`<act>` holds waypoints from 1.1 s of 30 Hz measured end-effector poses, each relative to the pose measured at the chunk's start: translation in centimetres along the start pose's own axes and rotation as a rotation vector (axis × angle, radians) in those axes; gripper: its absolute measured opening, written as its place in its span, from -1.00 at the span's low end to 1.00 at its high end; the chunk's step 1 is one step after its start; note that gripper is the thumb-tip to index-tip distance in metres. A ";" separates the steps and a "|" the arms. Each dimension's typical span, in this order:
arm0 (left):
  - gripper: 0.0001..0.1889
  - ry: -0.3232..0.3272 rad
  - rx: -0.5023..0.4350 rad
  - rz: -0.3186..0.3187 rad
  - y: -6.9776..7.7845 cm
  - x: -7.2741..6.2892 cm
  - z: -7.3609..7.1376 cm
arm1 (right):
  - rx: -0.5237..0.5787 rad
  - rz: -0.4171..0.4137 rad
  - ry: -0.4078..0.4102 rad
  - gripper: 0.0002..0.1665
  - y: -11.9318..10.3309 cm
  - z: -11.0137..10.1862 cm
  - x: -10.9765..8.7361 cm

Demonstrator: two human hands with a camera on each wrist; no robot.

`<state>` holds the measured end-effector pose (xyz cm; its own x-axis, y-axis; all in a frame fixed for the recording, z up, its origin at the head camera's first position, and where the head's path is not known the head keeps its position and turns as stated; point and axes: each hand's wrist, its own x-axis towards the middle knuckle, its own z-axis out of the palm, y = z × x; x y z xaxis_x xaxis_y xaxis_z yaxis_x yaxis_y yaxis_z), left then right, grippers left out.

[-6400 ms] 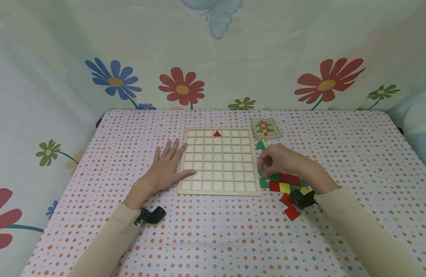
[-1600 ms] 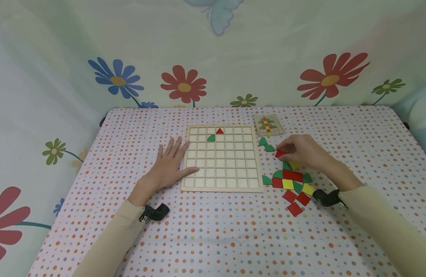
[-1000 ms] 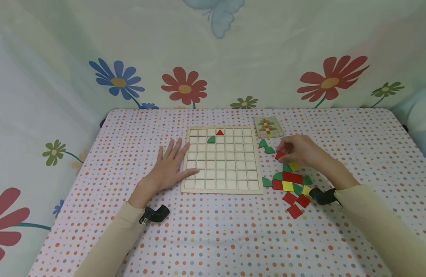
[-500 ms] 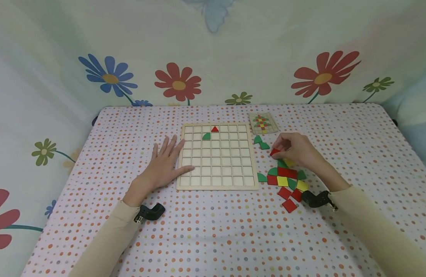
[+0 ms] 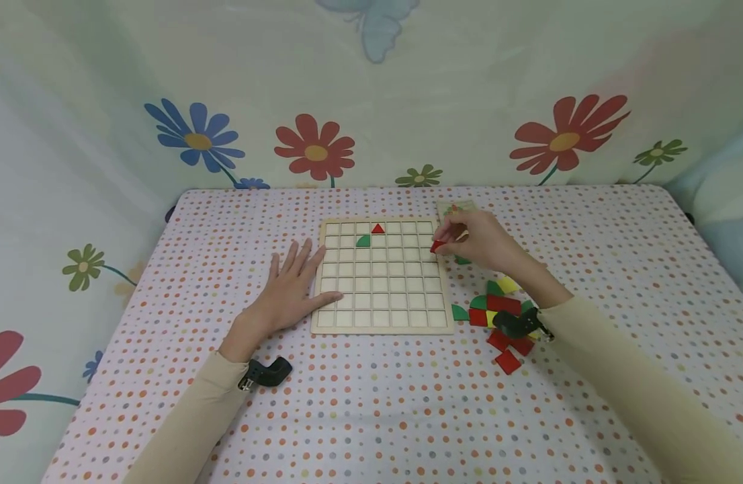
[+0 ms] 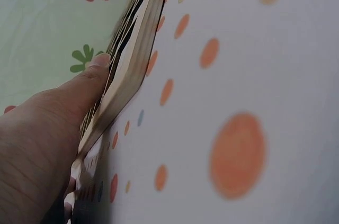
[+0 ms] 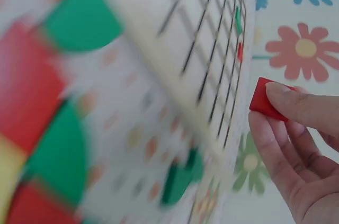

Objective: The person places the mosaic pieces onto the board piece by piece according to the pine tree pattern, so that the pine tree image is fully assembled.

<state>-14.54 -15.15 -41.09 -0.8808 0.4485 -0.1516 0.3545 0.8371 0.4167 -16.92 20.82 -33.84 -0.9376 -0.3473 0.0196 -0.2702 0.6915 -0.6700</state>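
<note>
My right hand [image 5: 477,238] pinches a red square tile [image 7: 267,99] between thumb and fingers, over the right edge of a wooden grid board [image 5: 380,275]. My left hand [image 5: 287,289] lies with spread fingers at the board's left edge, its thumb [image 6: 87,86] over the rim. In the board's top row sits a red triangle [image 5: 378,229]; one row below and to its left is a green quarter-circle tile [image 5: 363,241]. A pattern card [image 5: 459,204] with a coloured tree design lies behind my right hand, partly covered by it.
Right of the board lie loose tiles: a long red rectangle [image 5: 503,304], a yellow square [image 5: 507,284], a green quarter-circle [image 5: 459,312] and several others, some under the right wrist camera [image 5: 515,324]. A dotted cloth [image 5: 371,403] covers the table.
The green quarter-circle has come onto the board since the earliest frame. My right hand has since picked up a red square and carried it left to the board's edge. My left hand stays put.
</note>
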 end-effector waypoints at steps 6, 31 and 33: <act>0.04 -0.004 0.000 -0.004 0.0 0.0 0.1 | 0.036 -0.073 -0.077 -0.88 -1.5 1.9 3.7; 0.03 -0.011 0.024 -0.011 -0.3 0.3 0.2 | 0.025 -0.117 -0.177 -0.86 -2.1 5.8 8.6; 0.03 -0.012 0.022 -0.013 -0.4 0.3 0.2 | 0.009 -0.132 -0.179 -0.86 -2.3 5.9 8.8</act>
<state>-14.86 -15.30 -41.44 -0.8817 0.4411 -0.1674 0.3499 0.8494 0.3952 -23.21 12.44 -36.54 -0.8403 -0.5416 -0.0241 -0.3848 0.6272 -0.6771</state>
